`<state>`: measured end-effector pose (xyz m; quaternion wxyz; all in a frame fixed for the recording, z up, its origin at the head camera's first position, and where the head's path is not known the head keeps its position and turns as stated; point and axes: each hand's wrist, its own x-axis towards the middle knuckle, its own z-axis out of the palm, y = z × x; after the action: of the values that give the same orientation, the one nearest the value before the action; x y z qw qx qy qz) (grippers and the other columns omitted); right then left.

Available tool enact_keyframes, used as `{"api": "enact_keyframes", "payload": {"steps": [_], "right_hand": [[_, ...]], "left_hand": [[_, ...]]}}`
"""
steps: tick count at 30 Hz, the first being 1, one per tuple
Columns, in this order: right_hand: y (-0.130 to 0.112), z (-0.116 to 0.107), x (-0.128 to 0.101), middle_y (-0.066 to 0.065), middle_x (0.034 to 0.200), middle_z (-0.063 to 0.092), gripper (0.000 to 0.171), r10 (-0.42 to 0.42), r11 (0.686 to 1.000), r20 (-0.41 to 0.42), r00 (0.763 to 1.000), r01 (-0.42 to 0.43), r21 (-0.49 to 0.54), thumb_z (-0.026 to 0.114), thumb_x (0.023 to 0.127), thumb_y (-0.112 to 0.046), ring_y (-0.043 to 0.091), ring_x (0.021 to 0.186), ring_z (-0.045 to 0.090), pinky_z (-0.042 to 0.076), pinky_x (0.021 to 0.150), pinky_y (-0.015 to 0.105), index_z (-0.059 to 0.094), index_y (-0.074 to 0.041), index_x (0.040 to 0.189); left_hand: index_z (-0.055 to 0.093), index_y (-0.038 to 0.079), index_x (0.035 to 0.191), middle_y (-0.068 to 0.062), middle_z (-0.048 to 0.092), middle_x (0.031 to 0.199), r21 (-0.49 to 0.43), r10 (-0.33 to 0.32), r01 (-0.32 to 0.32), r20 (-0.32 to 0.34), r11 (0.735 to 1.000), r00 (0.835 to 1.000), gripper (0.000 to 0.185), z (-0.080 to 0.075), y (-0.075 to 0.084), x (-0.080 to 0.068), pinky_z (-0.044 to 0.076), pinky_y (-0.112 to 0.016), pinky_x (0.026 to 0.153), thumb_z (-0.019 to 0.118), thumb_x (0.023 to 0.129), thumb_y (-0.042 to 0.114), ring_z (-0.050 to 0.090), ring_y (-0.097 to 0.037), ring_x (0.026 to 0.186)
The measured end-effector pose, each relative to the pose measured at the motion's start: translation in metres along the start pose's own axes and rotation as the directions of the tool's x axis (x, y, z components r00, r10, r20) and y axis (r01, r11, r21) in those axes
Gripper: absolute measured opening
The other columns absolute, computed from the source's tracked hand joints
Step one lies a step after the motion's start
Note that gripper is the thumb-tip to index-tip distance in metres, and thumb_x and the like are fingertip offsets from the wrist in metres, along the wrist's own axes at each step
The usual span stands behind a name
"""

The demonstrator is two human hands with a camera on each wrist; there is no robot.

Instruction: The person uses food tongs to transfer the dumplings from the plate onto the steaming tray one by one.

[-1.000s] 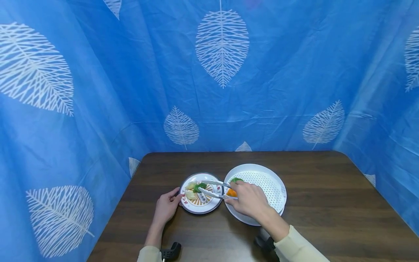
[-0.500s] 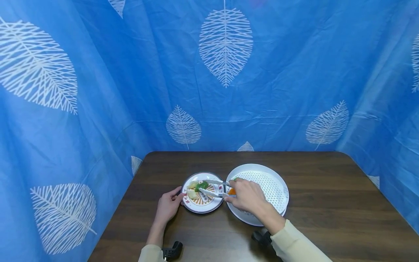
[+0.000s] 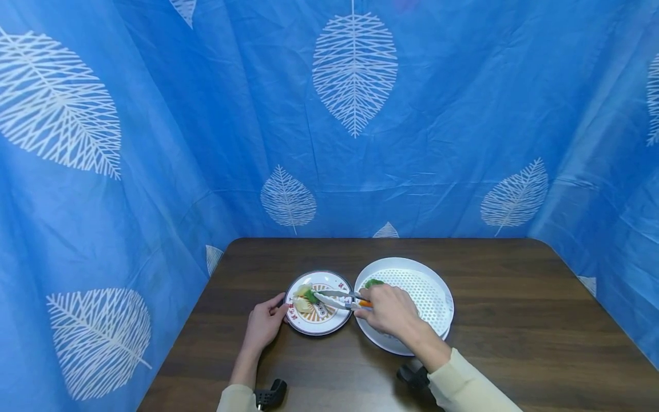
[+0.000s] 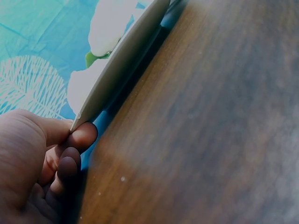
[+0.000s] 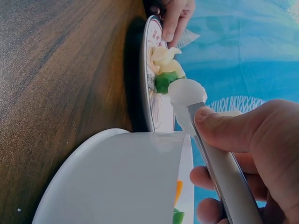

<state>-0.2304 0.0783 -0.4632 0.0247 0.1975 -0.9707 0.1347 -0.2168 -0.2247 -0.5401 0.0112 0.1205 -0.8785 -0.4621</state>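
Right hand (image 3: 389, 309) gripping tongs (image 3: 334, 299) — plate (image 3: 317, 326) lettering unreadable

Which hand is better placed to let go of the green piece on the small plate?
Right. The right hand grips the tongs, whose tips reach the green piece on the small plate; the left hand only steadies the rim.

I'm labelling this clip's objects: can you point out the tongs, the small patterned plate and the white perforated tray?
tongs (image 3: 334, 299), head view, middle of the metal arms.
small patterned plate (image 3: 329, 327), head view, bare near rim.
white perforated tray (image 3: 429, 289), head view, bare perforated floor.
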Motion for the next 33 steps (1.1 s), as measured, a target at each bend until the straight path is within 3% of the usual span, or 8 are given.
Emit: {"api": "enact_keyframes", "payload": {"steps": [5, 15, 25, 33], "right_hand": [[0.001, 0.001, -0.001, -0.004, 0.087, 0.073, 0.043, -0.002, 1.0, -0.005, 1.0, 0.002, 0.007, 0.083, 0.083, -0.045, 0.012, 0.065, 0.049, 0.042, 0.057, 0.031, 0.079, -0.022, 0.119], [0.003, -0.004, -0.005, -0.003, 0.092, 0.075, 0.044, 0.011, 0.999, -0.015, 1.0, -0.01, 0.041, 0.084, 0.082, -0.044, 0.011, 0.066, 0.049, 0.042, 0.057, 0.03, 0.079, -0.021, 0.119], [0.008, -0.015, -0.014, -0.006, 0.09, 0.075, 0.046, 0.007, 0.998, -0.044, 0.999, -0.004, 0.069, 0.085, 0.081, -0.046, 0.011, 0.065, 0.049, 0.04, 0.057, 0.03, 0.079, -0.023, 0.12], [0.014, -0.027, -0.027, -0.006, 0.09, 0.076, 0.046, 0.008, 0.998, -0.075, 0.997, -0.003, 0.062, 0.086, 0.079, -0.045, 0.011, 0.066, 0.05, 0.04, 0.057, 0.032, 0.079, -0.026, 0.12]], "left_hand": [[0.059, 0.011, 0.146, 0.002, 0.05, 0.059, 0.002, 0.002, -0.002, 0.004, 1.0, 1.0, 0.047, 0.0, 0.0, 0.0, 0.039, -0.029, 0.055, 0.064, 0.102, 0.028, 0.046, -0.016, 0.053], [0.057, 0.014, 0.148, 0.001, 0.052, 0.061, -0.018, -0.03, 0.03, 0.021, 0.999, 0.999, 0.048, 0.0, 0.002, 0.0, 0.04, -0.029, 0.055, 0.063, 0.103, 0.03, 0.05, -0.018, 0.056], [0.058, 0.012, 0.147, 0.003, 0.046, 0.058, 0.013, -0.028, 0.028, 0.008, 1.0, 1.0, 0.048, -0.001, 0.001, 0.001, 0.038, -0.03, 0.057, 0.064, 0.102, 0.029, 0.047, -0.017, 0.053], [0.058, 0.014, 0.147, 0.001, 0.051, 0.061, 0.001, -0.032, 0.032, 0.011, 0.999, 0.999, 0.048, -0.001, 0.001, 0.0, 0.04, -0.03, 0.058, 0.064, 0.102, 0.029, 0.049, -0.017, 0.056]]}}
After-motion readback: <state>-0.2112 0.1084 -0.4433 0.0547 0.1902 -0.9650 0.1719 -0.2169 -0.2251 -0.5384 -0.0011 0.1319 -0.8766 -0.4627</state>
